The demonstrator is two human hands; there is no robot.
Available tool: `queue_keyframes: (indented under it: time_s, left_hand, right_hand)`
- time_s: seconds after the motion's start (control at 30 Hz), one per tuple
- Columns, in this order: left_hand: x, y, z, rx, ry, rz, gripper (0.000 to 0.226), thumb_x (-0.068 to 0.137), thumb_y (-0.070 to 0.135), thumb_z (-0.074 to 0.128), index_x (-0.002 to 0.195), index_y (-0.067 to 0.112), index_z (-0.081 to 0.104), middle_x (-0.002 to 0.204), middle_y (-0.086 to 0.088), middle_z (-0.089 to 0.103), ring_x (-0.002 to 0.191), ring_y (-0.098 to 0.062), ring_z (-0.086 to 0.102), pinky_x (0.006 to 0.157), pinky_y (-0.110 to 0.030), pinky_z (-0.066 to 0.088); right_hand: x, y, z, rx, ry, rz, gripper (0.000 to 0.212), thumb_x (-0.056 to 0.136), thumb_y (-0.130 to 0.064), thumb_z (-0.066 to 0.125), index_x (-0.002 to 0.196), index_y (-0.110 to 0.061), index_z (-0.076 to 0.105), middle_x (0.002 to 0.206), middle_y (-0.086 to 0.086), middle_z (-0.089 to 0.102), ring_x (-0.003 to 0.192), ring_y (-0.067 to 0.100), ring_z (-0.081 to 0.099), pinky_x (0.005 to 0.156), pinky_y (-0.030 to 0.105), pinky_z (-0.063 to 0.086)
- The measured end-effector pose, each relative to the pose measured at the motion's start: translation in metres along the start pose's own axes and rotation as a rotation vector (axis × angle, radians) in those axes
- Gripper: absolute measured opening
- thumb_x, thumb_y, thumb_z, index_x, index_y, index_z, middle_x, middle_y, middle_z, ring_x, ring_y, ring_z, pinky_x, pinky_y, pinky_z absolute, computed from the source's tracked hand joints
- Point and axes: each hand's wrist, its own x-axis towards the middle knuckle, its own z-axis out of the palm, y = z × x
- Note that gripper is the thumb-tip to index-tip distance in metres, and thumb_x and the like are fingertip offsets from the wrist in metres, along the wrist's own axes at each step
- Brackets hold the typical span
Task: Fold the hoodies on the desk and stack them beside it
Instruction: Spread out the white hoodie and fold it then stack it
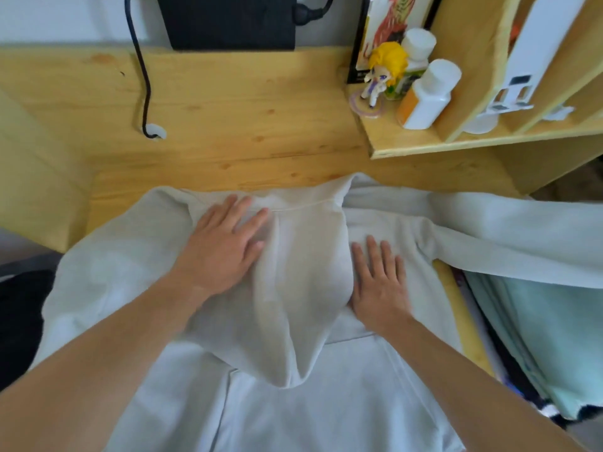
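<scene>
A white hoodie (303,402) lies spread flat on the wooden desk (228,125), front up, its pocket toward me. Its hood (306,272) is folded down over the chest. My left hand (225,243) presses flat on the left side of the hood near the collar, fingers straight. My right hand (380,278) lies flat on the chest just right of the hood. The right sleeve (522,243) stretches out past the desk's right edge. The left sleeve hangs off the left side.
A black monitor base (228,21) and a black cable (143,76) stand at the back of the desk. A shelf (424,141) at the right holds a figurine (385,73) and white bottles (427,96). Mint-green fabric (538,337) lies beside the desk at right.
</scene>
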Motion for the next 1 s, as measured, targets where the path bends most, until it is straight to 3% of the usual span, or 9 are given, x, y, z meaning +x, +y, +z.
queue_keyframes:
  time_s: [0.13,0.37,0.43,0.53,0.6,0.7,0.8,0.93,1.0]
  left_hand:
    - [0.069,0.074,0.02,-0.053,-0.179,0.212,0.061,0.101,0.062,0.018,0.16,0.045,0.012,0.172,0.002,0.002,0.157,-0.028,0.003,0.125,-0.056,0.007]
    - [0.111,0.071,0.041,0.036,-0.47,0.032,0.061,0.094,0.078,0.011,0.149,0.064,-0.012,0.165,0.021,-0.024,0.155,-0.023,-0.022,0.119,-0.066,-0.006]
    - [0.114,0.077,0.031,0.018,-0.521,0.025,0.062,0.096,0.076,0.02,0.151,0.063,-0.005,0.166,0.019,-0.022,0.155,-0.025,-0.02,0.12,-0.065,-0.005]
    - [0.122,0.092,0.025,-0.021,-0.368,0.038,0.058,0.098,0.059,0.042,0.153,0.05,0.027,0.17,0.006,0.008,0.156,-0.03,0.001,0.122,-0.057,0.001]
    - [0.125,0.099,0.028,-0.031,-0.202,0.063,0.052,0.1,0.049,0.043,0.15,0.037,0.036,0.164,0.001,0.029,0.152,-0.027,0.019,0.12,-0.048,0.014]
    - [0.127,0.094,0.04,-0.078,-0.222,-0.046,0.06,0.103,0.054,0.032,0.159,0.037,0.017,0.169,0.005,0.015,0.154,-0.025,0.016,0.121,-0.047,0.017]
    - [0.143,0.093,0.038,-0.041,-0.316,-0.137,0.061,0.099,0.066,0.024,0.156,0.044,0.019,0.169,0.008,0.013,0.154,-0.026,0.016,0.121,-0.052,0.019]
    - [0.175,0.133,0.025,0.039,-0.327,-0.282,0.065,0.094,0.071,0.03,0.145,0.033,0.043,0.154,-0.004,0.043,0.138,-0.036,0.039,0.111,-0.053,0.028]
    - [0.18,0.148,0.027,0.124,-0.261,-0.267,0.056,0.096,0.055,0.041,0.143,0.024,0.045,0.144,-0.009,0.049,0.134,-0.036,0.041,0.11,-0.052,0.029]
  right_hand:
    - [-0.004,-0.004,0.004,0.026,0.055,-0.012,0.064,0.102,-0.05,0.02,0.162,-0.031,0.007,0.169,0.009,0.002,0.155,0.037,0.001,0.123,0.056,0.009]
    - [-0.092,0.039,0.021,0.05,-0.005,0.015,0.07,0.101,-0.065,0.02,0.162,-0.033,0.011,0.17,0.004,0.001,0.156,0.031,-0.003,0.123,0.056,0.011]
    - [-0.094,0.043,0.008,0.097,-0.015,0.012,0.067,0.099,-0.065,0.029,0.156,-0.031,0.033,0.165,0.008,0.022,0.153,0.035,0.016,0.12,0.055,0.022]
    - [-0.039,0.036,-0.034,0.278,0.237,0.012,0.047,0.098,-0.048,0.038,0.102,-0.014,0.07,0.11,0.009,0.063,0.107,0.036,0.059,0.092,0.043,0.046]
    - [0.013,0.029,-0.061,0.418,0.322,-0.043,0.037,0.103,-0.033,0.039,0.112,-0.011,0.067,0.115,0.01,0.062,0.11,0.034,0.056,0.092,0.04,0.043]
    - [0.065,0.042,-0.061,0.339,0.021,0.001,0.059,0.105,-0.048,0.031,0.158,-0.023,0.024,0.165,0.008,0.02,0.151,0.03,0.019,0.121,0.045,0.022]
    - [0.047,0.074,-0.027,0.103,-0.18,0.09,0.074,0.097,-0.07,0.021,0.158,-0.041,-0.009,0.167,0.002,-0.019,0.153,0.033,-0.016,0.123,0.056,-0.003]
    - [0.03,0.086,-0.021,0.087,-0.153,-0.013,0.089,0.079,-0.084,0.006,0.156,-0.045,-0.012,0.166,0.004,-0.022,0.152,0.036,-0.019,0.121,0.056,-0.008]
    - [0.034,0.089,-0.025,0.122,-0.119,-0.04,0.094,0.08,-0.086,0.016,0.157,-0.04,-0.011,0.167,-0.002,-0.02,0.153,0.031,-0.019,0.121,0.055,-0.01]
